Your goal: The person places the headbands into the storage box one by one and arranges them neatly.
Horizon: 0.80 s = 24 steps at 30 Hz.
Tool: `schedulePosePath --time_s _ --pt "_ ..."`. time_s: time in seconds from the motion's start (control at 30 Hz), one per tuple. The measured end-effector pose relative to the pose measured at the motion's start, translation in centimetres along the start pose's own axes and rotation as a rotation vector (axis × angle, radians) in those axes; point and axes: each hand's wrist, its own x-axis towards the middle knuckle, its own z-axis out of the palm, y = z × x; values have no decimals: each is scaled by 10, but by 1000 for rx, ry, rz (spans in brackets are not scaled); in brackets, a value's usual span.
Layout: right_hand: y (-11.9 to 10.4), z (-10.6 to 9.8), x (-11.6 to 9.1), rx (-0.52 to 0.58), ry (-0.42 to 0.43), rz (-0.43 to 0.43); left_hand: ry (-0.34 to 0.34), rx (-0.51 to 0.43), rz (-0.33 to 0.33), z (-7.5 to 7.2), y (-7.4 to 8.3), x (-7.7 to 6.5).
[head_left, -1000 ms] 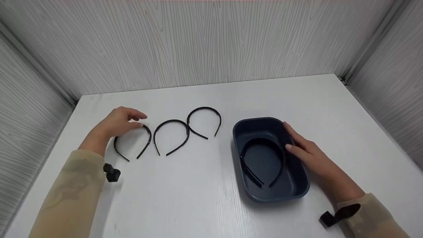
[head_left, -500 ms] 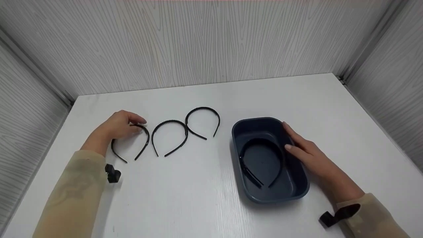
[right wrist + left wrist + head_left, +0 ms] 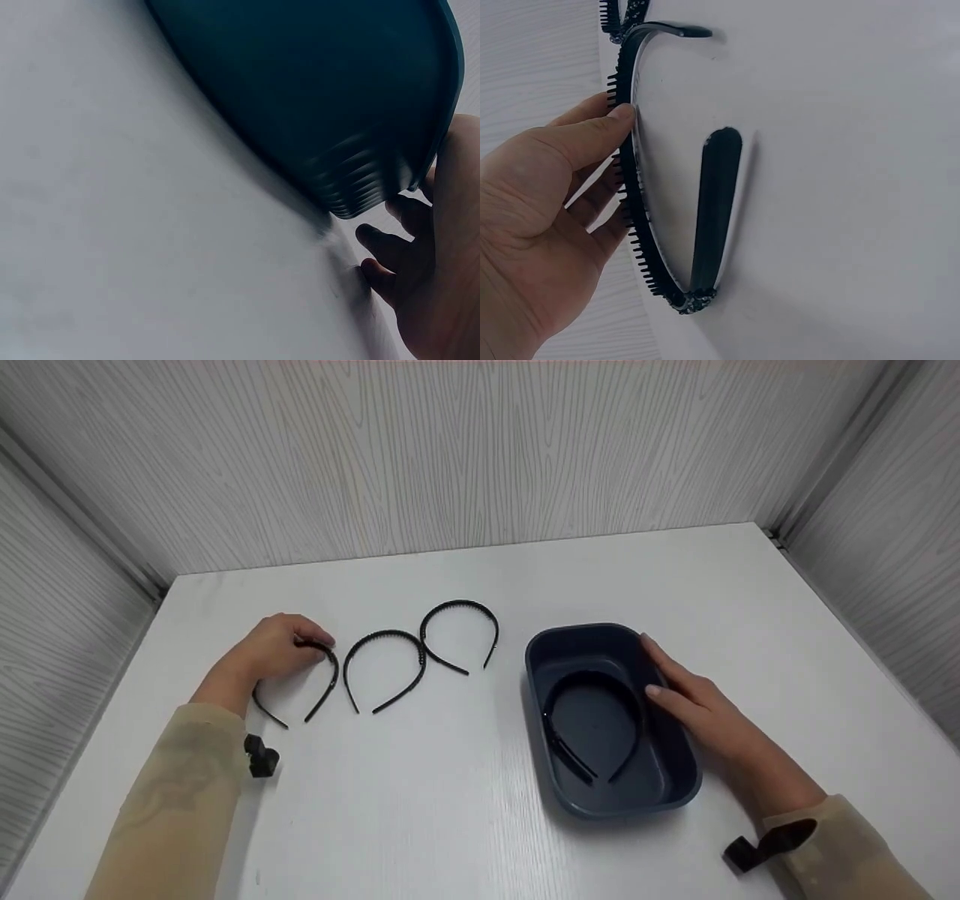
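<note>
At the left of the table, my left hand [image 3: 281, 651] pinches a black headband [image 3: 333, 682] at the top of its arch. In the left wrist view the thumb lies on the inner side of this toothed headband [image 3: 630, 180], with the fingers behind it. My right hand [image 3: 705, 709] grips the right rim of a dark blue plastic box [image 3: 654, 769], thumb over the edge and fingers outside. Inside the box lie black headbands [image 3: 592, 676], seemingly two overlapping. The right wrist view shows the box's outer wall [image 3: 300, 82] and the fingers by its corner.
Two more black headbands lie between the left hand and the box: a middle headband [image 3: 384, 634] and a farther headband [image 3: 461, 602], touching each other. The white table [image 3: 390, 802] is bounded by grey wood-grain panels [image 3: 450, 457] behind and at both sides.
My left hand has lowered onto the leftmost headband and taken hold of its top; earlier its fingers were spread above it. The right hand and the box have stayed in place.
</note>
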Motion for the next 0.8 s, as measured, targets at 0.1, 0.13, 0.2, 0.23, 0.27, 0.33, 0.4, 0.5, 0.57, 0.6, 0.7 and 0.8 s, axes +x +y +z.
schedulePosePath --time_s 0.1,0.13,0.2,0.23,0.27,0.33,0.4,0.5,0.57,0.6,0.7,0.8 --pt "-1 0 1 -12 -2 4 16 -5 19 2 -3 0" --pt "-1 0 1 -16 -2 5 19 -7 22 2 -3 0" --pt "-1 -1 1 -21 -2 8 24 -8 28 3 -4 0" --pt "0 -1 1 -19 -3 10 22 -13 27 3 -4 0" --pt "0 -1 1 -15 -4 12 21 -16 22 4 -5 1" --pt "0 -1 1 -6 -4 14 16 -23 18 3 -5 0" --pt "0 -1 1 3 -4 17 12 -27 16 4 -5 0" --pt "1 -1 0 3 0 16 11 -21 21 4 -5 -1" --pt "1 -1 0 5 0 15 12 -15 26 4 -4 -1" --pt "1 -1 0 5 1 15 12 -13 26 4 -4 -2" --pt "1 -2 1 10 -1 14 8 -4 32 4 -3 -4" --pt "1 -2 2 13 0 8 6 8 37 3 -3 -6"
